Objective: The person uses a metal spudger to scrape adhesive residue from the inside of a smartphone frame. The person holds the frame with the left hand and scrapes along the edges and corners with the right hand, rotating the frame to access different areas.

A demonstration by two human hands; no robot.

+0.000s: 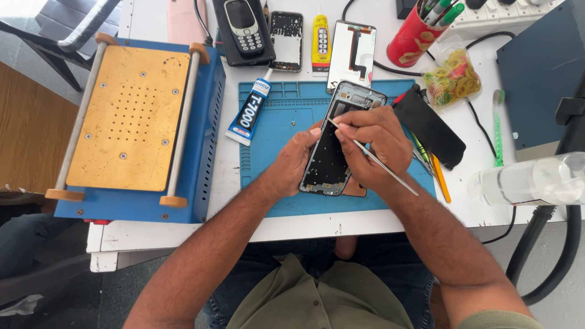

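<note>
We are leaning over the blue mat with both forearms angling in from below. Our left hand is curling around the left edge of the opened phone frame, thumb pressing near its upper side, steadying it on the mat. Our right hand is arching over the frame's right edge, fingers pinching thin metal tweezers whose tip is touching the frame's upper left part. A glue tube is lying just left of the frame, and a black phone panel is resting to the right.
</note>
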